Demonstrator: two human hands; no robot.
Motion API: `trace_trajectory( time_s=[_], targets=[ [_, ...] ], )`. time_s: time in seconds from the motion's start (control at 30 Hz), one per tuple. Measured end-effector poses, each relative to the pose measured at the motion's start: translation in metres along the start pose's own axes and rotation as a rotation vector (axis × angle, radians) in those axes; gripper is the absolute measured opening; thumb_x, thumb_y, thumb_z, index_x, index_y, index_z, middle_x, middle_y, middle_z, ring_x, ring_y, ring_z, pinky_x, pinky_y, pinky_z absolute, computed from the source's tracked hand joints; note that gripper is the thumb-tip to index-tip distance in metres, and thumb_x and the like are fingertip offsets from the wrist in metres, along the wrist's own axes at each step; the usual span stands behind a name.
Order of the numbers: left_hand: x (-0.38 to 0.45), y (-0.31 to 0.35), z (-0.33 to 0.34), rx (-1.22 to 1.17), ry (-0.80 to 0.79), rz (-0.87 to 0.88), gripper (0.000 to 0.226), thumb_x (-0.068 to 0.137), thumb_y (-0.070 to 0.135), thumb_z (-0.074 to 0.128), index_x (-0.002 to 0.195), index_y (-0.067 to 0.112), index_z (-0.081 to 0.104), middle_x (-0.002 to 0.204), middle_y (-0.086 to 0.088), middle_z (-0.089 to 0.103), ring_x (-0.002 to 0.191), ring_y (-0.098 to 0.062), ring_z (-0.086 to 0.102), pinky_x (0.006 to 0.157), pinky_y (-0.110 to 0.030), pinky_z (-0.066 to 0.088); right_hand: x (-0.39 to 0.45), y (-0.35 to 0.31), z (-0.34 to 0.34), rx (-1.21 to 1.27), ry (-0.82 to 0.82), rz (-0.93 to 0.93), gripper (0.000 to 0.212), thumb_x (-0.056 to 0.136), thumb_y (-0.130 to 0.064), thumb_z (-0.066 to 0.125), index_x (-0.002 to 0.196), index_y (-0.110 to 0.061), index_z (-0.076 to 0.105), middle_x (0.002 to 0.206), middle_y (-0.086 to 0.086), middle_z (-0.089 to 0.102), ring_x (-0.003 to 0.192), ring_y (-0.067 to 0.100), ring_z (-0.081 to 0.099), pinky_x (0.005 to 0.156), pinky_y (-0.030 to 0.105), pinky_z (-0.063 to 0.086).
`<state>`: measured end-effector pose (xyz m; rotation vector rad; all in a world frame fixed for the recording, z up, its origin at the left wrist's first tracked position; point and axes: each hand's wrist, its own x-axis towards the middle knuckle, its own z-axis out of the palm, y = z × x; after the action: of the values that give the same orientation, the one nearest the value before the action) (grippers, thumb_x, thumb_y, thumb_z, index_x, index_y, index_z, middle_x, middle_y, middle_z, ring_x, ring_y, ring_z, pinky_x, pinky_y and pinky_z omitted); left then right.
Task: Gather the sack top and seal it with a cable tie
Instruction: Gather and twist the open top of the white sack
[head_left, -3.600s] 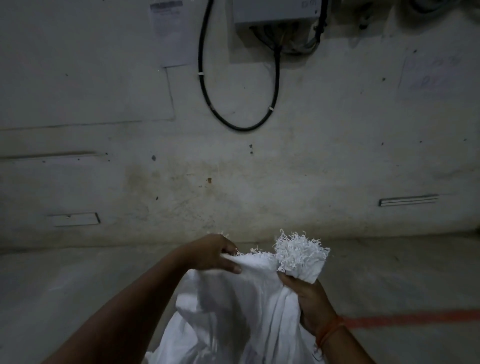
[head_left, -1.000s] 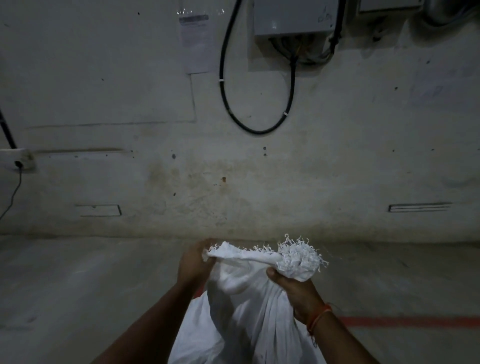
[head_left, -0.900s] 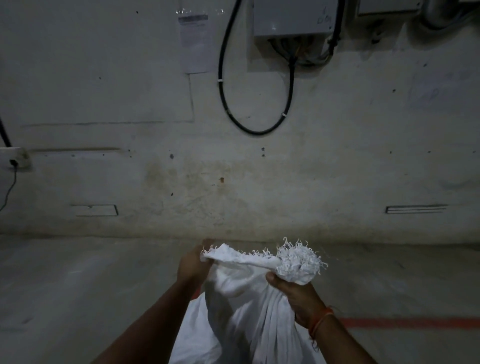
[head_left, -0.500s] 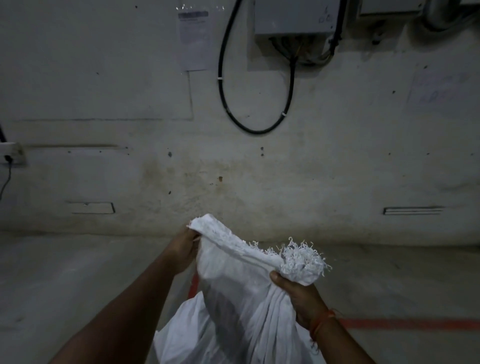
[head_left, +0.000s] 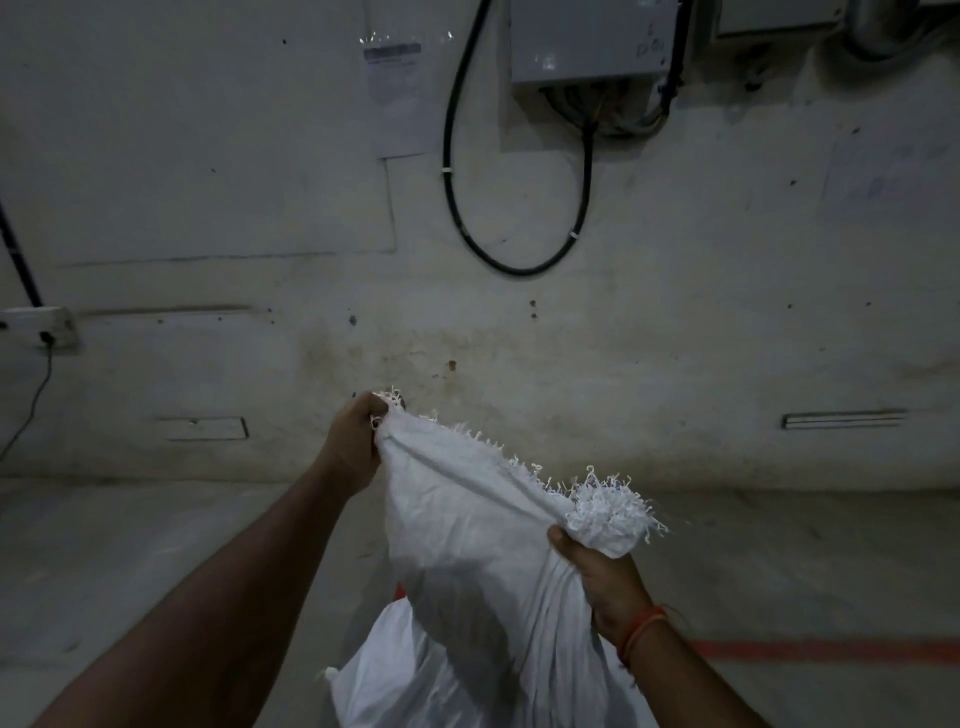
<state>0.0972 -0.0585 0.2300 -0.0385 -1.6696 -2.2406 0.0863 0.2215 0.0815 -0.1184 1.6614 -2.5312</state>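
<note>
A white woven sack (head_left: 467, 561) with a frayed top edge stands in front of me, low in the middle of the view. My left hand (head_left: 353, 447) grips the far left corner of the sack's mouth and holds it up and stretched out. My right hand (head_left: 602, 577), an orange band on its wrist, grips the bunched right part of the top, with the frayed tuft (head_left: 608, 512) sticking out above the fist. The edge runs taut between the two hands. No cable tie is in view.
A stained concrete wall (head_left: 675, 338) stands close ahead. A grey electrical box (head_left: 592, 39) with a looped black cable (head_left: 519, 260) hangs on it, beside a taped paper notice (head_left: 395, 93). A socket strip (head_left: 41, 325) sits at the left. A red line (head_left: 831, 649) crosses the concrete floor.
My left hand has lifted its corner of the sack mouth up and to the left, pulling the frayed edge taut. My right hand has kept its grip on the gathered bunch.
</note>
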Motion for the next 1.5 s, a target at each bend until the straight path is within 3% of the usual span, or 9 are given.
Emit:
trace_trajectory(
  time_s=[0.27, 0.33, 0.5, 0.7, 0.83, 1.03, 1.27, 1.4, 1.5],
  targets=[
    [-0.005, 0.029, 0.028, -0.169, -0.130, 0.108, 0.026, 0.073, 0.006, 0.050, 0.052, 0.012, 0.064, 0.059, -0.002, 0.059, 0.053, -0.012, 0.058, 0.055, -0.019, 0.049, 0.006, 0.001, 0.003, -0.033, -0.058, -0.069, 0.046, 0.077, -0.004, 0.081, 0.121, -0.004, 0.069, 0.121, 0.012, 0.073, 0.114, 0.028, 0.069, 0.104, 0.046, 0.049],
    [-0.006, 0.013, 0.013, -0.225, -0.228, 0.125, 0.011, 0.070, 0.020, 0.067, 0.076, 0.012, 0.066, 0.081, -0.005, 0.063, 0.071, -0.016, 0.061, 0.068, -0.026, 0.052, 0.006, 0.003, 0.002, 0.023, -0.022, -0.016, 0.036, 0.079, -0.003, 0.079, 0.114, -0.002, 0.072, 0.114, 0.015, 0.076, 0.104, 0.029, 0.073, 0.094, 0.044, 0.056],
    [-0.019, -0.058, -0.037, 0.132, -0.157, -0.151, 0.074, 0.087, 0.064, 0.060, 0.146, 0.026, 0.040, 0.143, -0.003, 0.057, 0.132, -0.025, 0.056, 0.108, -0.049, 0.045, 0.007, 0.004, -0.008, 0.118, 0.033, 0.060, 0.028, 0.083, 0.003, 0.072, 0.111, 0.004, 0.071, 0.103, 0.018, 0.077, 0.088, 0.027, 0.077, 0.067, 0.032, 0.061],
    [-0.051, -0.065, -0.002, 0.416, -0.441, -0.294, 0.074, 0.072, 0.048, 0.083, 0.133, 0.014, 0.056, 0.128, -0.010, 0.069, 0.118, -0.027, 0.067, 0.099, -0.044, 0.055, 0.007, 0.000, -0.001, 0.083, -0.011, 0.050, 0.023, 0.085, 0.002, 0.072, 0.108, 0.001, 0.072, 0.096, 0.012, 0.080, 0.087, 0.023, 0.077, 0.066, 0.030, 0.061],
    [-0.044, -0.062, 0.032, 0.571, -0.351, -0.190, 0.038, 0.089, 0.039, 0.071, 0.121, 0.018, 0.067, 0.115, -0.005, 0.075, 0.105, -0.022, 0.073, 0.096, -0.049, 0.057, 0.011, -0.001, 0.001, 0.073, -0.049, -0.001, 0.030, 0.085, 0.000, 0.072, 0.115, -0.002, 0.071, 0.113, 0.015, 0.076, 0.104, 0.030, 0.073, 0.081, 0.034, 0.060],
    [-0.037, -0.075, 0.067, 0.316, -0.153, -0.182, 0.045, 0.088, 0.045, 0.071, 0.119, 0.012, 0.069, 0.113, -0.012, 0.075, 0.104, -0.032, 0.073, 0.095, -0.056, 0.055, 0.009, -0.013, 0.010, 0.002, -0.061, -0.150, 0.052, 0.070, -0.015, 0.085, 0.120, -0.015, 0.069, 0.115, -0.002, 0.076, 0.108, 0.013, 0.071, 0.083, 0.020, 0.056],
    [-0.047, -0.092, 0.102, 0.292, -0.083, 0.002, 0.014, 0.096, 0.019, 0.064, 0.105, 0.020, 0.075, 0.101, -0.004, 0.079, 0.096, -0.022, 0.075, 0.073, -0.026, 0.059, 0.020, -0.015, 0.030, -0.220, 0.009, -0.231, 0.047, 0.076, -0.015, 0.086, 0.118, -0.018, 0.066, 0.119, -0.003, 0.070, 0.103, -0.001, 0.067, 0.099, 0.027, 0.052],
    [-0.052, -0.100, 0.073, 0.441, -0.182, -0.083, 0.058, 0.080, 0.049, 0.077, 0.131, 0.036, 0.052, 0.129, 0.009, 0.064, 0.115, -0.013, 0.065, 0.096, -0.042, 0.057, 0.032, -0.013, 0.026, -0.125, 0.107, -0.230, 0.048, 0.075, -0.014, 0.085, 0.120, -0.009, 0.068, 0.120, 0.007, 0.073, 0.107, 0.015, 0.072, 0.100, 0.043, 0.055],
    [-0.059, -0.115, 0.052, 0.709, -0.429, -0.196, 0.083, 0.071, 0.029, 0.090, 0.135, 0.042, 0.040, 0.128, 0.038, 0.047, 0.118, 0.008, 0.052, 0.102, -0.020, 0.047, 0.039, -0.012, 0.033, -0.054, 0.134, -0.212, 0.041, 0.077, -0.006, 0.082, 0.116, -0.010, 0.071, 0.115, 0.006, 0.076, 0.107, 0.021, 0.072, 0.100, 0.045, 0.054]
  ],
)
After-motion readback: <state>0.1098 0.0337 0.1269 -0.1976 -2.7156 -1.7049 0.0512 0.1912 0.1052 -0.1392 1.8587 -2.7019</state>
